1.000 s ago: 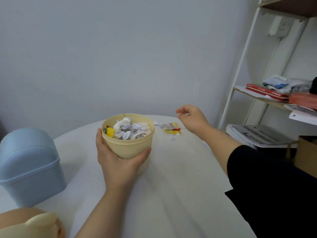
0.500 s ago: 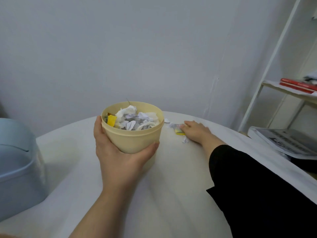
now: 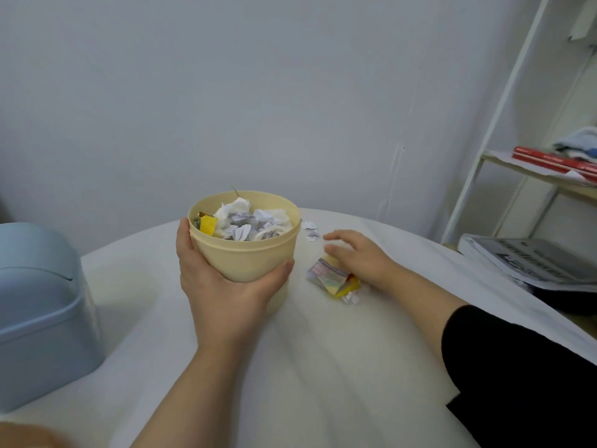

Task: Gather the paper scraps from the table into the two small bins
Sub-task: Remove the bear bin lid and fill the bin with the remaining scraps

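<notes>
Cream bin (image 3: 248, 258), nearly full: I am gripping it in left hand (image 3: 223, 286) | right hand (image 3: 358, 257): lying open, empty, against coloured scraps (image 3: 329, 278) on desk (image 3: 323, 367) | method: I am favouring pinching the pile whole, bin rim brought close, white bits (image 3: 310, 226) afterwards.

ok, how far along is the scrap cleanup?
Done: yellow bin is nearly full of crumpled scraps. In hand: left hand grips that bin; right hand rests beside the colourful wrapper, likely to sweep it over. Left: the wrapper, a white scrap beside it, and two white scraps farther back. The blue bin hides its contents.
</notes>
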